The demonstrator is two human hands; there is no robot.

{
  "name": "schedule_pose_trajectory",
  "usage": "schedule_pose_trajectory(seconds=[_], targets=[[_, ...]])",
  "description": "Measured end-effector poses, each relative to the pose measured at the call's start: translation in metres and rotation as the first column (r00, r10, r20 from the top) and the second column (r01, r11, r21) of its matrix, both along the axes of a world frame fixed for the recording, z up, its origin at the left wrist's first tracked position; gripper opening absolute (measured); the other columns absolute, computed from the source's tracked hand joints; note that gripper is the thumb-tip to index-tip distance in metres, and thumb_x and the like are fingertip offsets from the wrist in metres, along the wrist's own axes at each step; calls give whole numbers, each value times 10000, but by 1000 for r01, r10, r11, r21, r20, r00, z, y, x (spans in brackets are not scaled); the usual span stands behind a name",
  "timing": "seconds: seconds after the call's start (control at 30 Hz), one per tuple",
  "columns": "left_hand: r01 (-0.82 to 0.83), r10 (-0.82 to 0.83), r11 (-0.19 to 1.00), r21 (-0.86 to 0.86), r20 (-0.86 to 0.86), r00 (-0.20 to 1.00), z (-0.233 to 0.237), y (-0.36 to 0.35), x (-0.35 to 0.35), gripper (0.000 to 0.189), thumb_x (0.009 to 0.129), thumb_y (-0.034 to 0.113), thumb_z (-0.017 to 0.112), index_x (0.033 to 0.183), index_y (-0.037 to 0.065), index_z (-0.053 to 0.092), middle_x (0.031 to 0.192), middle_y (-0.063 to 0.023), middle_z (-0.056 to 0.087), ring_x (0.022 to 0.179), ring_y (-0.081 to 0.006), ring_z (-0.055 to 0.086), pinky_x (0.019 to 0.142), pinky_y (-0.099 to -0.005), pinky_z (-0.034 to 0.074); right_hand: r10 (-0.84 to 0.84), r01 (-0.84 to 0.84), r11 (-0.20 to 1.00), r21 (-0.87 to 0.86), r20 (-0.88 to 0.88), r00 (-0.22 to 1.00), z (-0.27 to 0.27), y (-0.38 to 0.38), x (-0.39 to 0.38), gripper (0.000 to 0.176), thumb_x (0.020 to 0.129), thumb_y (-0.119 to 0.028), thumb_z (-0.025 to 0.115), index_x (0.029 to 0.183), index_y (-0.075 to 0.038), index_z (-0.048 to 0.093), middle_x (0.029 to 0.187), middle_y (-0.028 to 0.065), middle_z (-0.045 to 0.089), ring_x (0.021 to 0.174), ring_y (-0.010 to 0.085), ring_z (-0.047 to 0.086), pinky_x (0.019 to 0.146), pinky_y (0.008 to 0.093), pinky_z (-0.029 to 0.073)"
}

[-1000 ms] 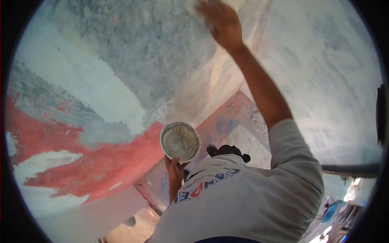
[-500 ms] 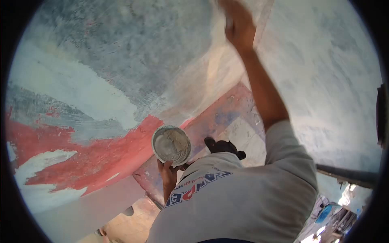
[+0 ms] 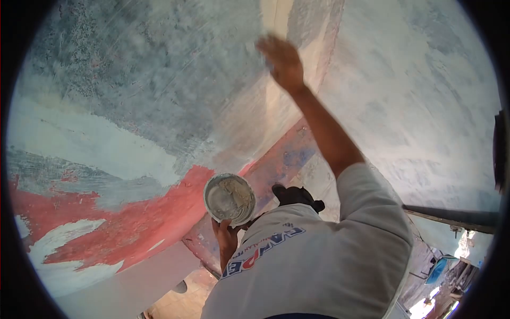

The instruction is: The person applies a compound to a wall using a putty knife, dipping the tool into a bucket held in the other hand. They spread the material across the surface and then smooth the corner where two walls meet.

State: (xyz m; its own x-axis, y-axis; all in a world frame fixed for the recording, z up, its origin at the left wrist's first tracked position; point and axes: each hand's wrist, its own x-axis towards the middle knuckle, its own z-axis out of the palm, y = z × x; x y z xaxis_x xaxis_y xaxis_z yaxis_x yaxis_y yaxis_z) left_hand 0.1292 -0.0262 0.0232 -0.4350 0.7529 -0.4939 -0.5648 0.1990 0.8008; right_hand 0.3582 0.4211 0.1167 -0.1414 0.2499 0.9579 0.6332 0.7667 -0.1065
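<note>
My left hand (image 3: pixel 226 238) grips a round grey bowl (image 3: pixel 210 207) from below, at its near side. Inside the bowl, wet grey putty (image 3: pixel 238 194) clings mostly to the right side. My right arm is stretched up toward a patchy grey wall (image 3: pixel 154 64). Motion blurs my right hand (image 3: pixel 285 63), whose fingers are bent around something thin that I cannot make out. Behind that hand, a pale beige strip (image 3: pixel 273 103) runs along the wall near the corner.
Red paint (image 3: pixel 159 212) and white patches cover the lower left wall. Another grey-white wall (image 3: pixel 425 95) rises on the right. A dark ledge (image 3: pixel 451 217) juts out at right, with clutter (image 3: pixel 451 274) below. Dark shapes (image 3: pixel 297 198) show beyond my grey shirt.
My right hand has swept left and down in the view, along the wall. The bowl in my left hand sits slightly lower and further right, as the whole view has shifted a little.
</note>
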Motion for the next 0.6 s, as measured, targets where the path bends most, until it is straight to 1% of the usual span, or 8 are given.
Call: schedule_pose_trajectory(seconds=[0.23,0.27,0.3,0.33,0.4,0.43,0.47,0.6], targets=[[19,-18,1000,7,-55,998,-15,-1,-12,612,835,38,557,1430,33,418,1315,-151,528,1156,-326,614,861,-506,614,97,-66,722,-689,6,995,-225,-87,-9,536,817,73,600,1305,-129,691,1334,104,686,1286,338,607,1103,461,467],[323,-350,931,-169,-664,661,-54,-20,-37,685,826,18,570,1484,59,387,1334,-136,531,1163,-311,602,921,-466,583,2,-78,695,-714,-107,994,-295,-101,-10,433,899,-7,580,1296,-136,691,1295,148,687,1262,345,601,1061,467,471],[168,-168,985,-42,-455,875,-48,-15,-32,640,824,-6,591,1446,54,448,1335,-140,532,1159,-309,605,897,-445,584,-76,-6,435,-901,-43,996,-317,-127,7,420,891,-25,593,1290,-115,689,1274,173,688,1212,366,629,1019,474,502],[1,9,998,59,-175,985,-34,-1,-16,598,823,-30,611,1407,49,510,1336,-143,532,1154,-306,608,872,-425,585,-255,182,520,-834,52,966,-368,-152,18,384,880,-52,605,1249,-100,699,1243,154,701,1087,340,683,935,454,542],[-101,93,992,74,104,990,-23,3,-5,527,845,-34,627,1361,49,556,1374,-153,513,1149,-339,614,833,-397,583,-265,92,592,-801,-86,960,-394,-132,25,387,888,-65,601,1262,-106,690,1249,149,699,1095,338,680,938,455,540],[228,-125,964,138,-520,845,-45,-17,-18,528,845,-34,617,1362,47,541,1385,-150,502,1147,-355,615,827,-412,589,-269,20,586,-810,-171,948,-439,-165,54,389,897,-78,596,1275,-112,682,1254,143,697,1103,335,676,941,456,537],[492,-190,871,-14,-932,310,-60,-25,-29,530,845,-34,608,1362,46,527,1396,-148,491,1144,-371,616,822,-427,595,-274,-52,575,-817,-252,928,-484,-195,84,392,905,-91,591,1287,-119,673,1260,138,695,1110,333,673,945,458,534],[334,-188,940,73,-706,683,-57,12,-38,575,845,-15,583,1402,94,487,1422,-160,486,1181,-379,597,862,-523,579,-297,-344,490,-801,-525,798,-628,-281,212,405,938,-144,571,1338,-144,639,1282,117,687,1141,323,659,957,463,524]])
